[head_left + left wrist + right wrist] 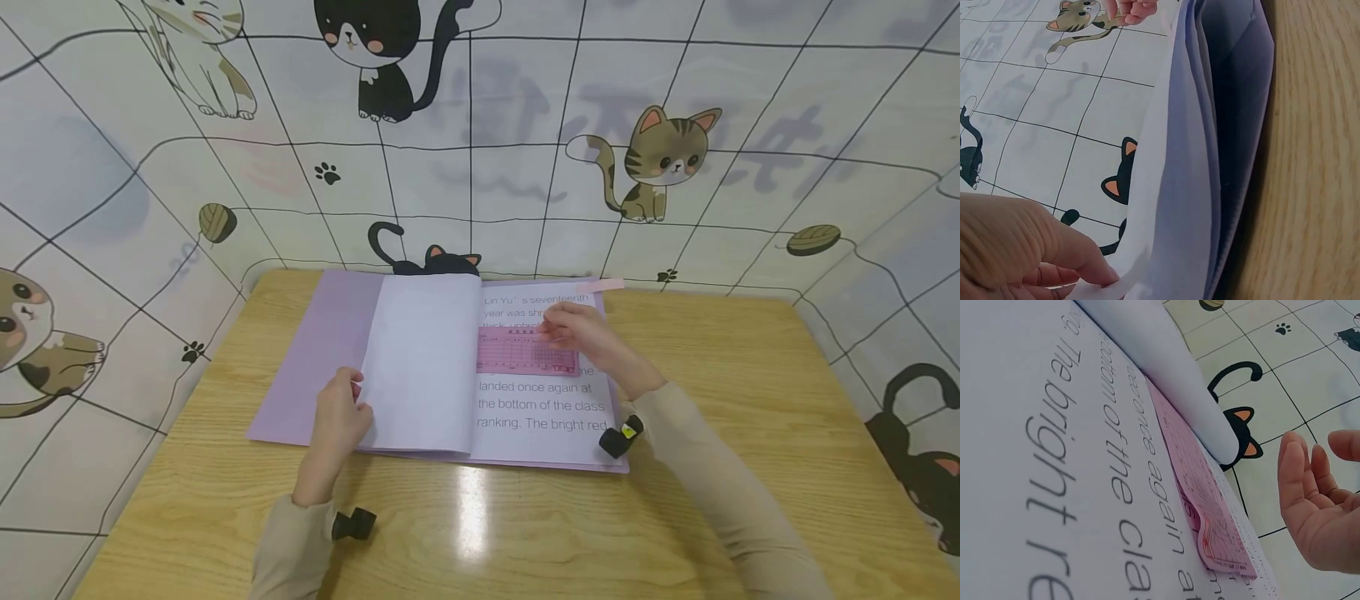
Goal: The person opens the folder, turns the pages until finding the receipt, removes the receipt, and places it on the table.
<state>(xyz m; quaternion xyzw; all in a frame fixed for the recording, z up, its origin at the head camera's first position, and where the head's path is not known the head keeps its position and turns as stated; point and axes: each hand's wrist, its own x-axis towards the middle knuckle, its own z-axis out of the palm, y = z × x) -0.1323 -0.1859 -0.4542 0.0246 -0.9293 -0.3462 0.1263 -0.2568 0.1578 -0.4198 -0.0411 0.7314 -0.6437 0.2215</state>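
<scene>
A purple-covered booklet (300,367) lies spread on the wooden table, a blank white leaf (423,358) curving over its left side. My left hand (341,417) pinches that leaf's left edge; in the left wrist view the thumb (1085,253) lies on the paper and the fingers are partly hidden. On the right-hand printed page (540,442) rests a pink printed slip (510,354), its left end meeting the turned leaf. Just over the slip's upper right is my right hand (581,333). The right wrist view shows that hand's fingers (1294,475) loosely bent, apart from the slip, holding nothing.
A pale pink strip (603,285) sticks out at the booklet's top right corner. Behind and beside the wooden table (735,400) stand white panels (517,183) with cat drawings and grid lines. Each sleeve cuff has a black device (354,524) beside it.
</scene>
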